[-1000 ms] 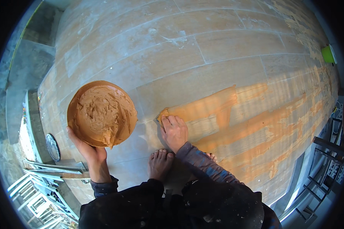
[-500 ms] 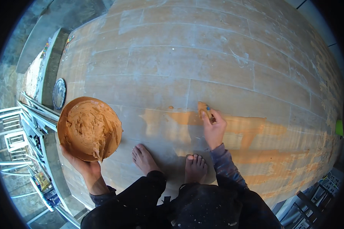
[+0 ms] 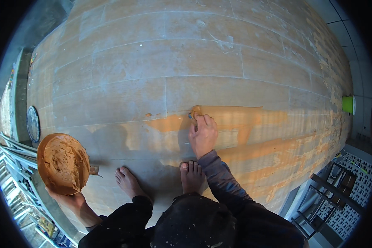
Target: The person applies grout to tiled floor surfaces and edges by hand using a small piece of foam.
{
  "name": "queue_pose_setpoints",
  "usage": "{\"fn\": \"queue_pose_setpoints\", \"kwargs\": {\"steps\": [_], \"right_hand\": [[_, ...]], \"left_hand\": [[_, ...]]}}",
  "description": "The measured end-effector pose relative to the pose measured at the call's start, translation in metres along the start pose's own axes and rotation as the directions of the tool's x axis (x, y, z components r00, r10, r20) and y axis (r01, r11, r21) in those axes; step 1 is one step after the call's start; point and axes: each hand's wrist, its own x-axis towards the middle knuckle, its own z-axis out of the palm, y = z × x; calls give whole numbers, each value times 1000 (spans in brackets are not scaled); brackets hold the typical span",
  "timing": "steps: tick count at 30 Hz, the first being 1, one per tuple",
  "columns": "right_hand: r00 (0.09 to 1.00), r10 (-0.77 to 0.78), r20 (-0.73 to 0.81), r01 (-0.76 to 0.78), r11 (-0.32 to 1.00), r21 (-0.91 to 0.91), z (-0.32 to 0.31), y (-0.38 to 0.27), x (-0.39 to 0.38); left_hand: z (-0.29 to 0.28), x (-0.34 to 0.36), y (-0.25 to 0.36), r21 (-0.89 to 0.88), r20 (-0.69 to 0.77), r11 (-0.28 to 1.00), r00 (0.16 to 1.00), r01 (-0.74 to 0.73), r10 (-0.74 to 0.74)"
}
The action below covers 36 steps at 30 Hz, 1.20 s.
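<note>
My left hand (image 3: 72, 200) grips, from below, the near rim of a round bowl (image 3: 42, 165) coated in orange-brown paste. A thick mound of the paste (image 3: 64, 159) lies inside, and the bowl tilts toward me. My right hand (image 3: 204, 134) is closed on a small paste-smeared spreader (image 3: 194, 113), its blade down at the floor; a blue spot shows on it. Around the spreader, wet orange paste (image 3: 235, 118) is smeared over the plank-like tiled floor (image 3: 227, 89). Just right of the bowl, a flat paste-stained piece (image 3: 94, 170) pokes out, its kind unclear.
My bare feet (image 3: 128, 182) stand on the tiles just nearer than the smears. A round dark lid (image 3: 33, 123) is by the left ledge (image 3: 21, 87), near metal bars (image 3: 16, 149). On the right are a green bucket (image 3: 348, 105) and a dark rack (image 3: 339, 186).
The view has turned, shifting the floor leftward. My left hand and the bowl are lower and nearer me. My right hand, still holding the spreader, has moved slightly right relative to the tile joints.
</note>
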Motion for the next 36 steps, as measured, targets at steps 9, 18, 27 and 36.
{"fn": "queue_pose_setpoints", "kwargs": {"steps": [9,18,27,36], "right_hand": [[944,-48,326,-151,818,556,71,-123,-30],[920,316,-233,-354,924,-146,-32,25,-18],[884,-443,149,434,897,89,181,-274,-100],[974,152,-170,-130,983,132,157,-354,-128]], "left_hand": [[-10,30,10,-45,143,998,989,48,-41],[-30,118,-9,-53,162,997,986,47,-38],[-94,215,17,-125,208,978,968,170,-142],[-178,414,53,-178,273,970,955,166,-113]]}}
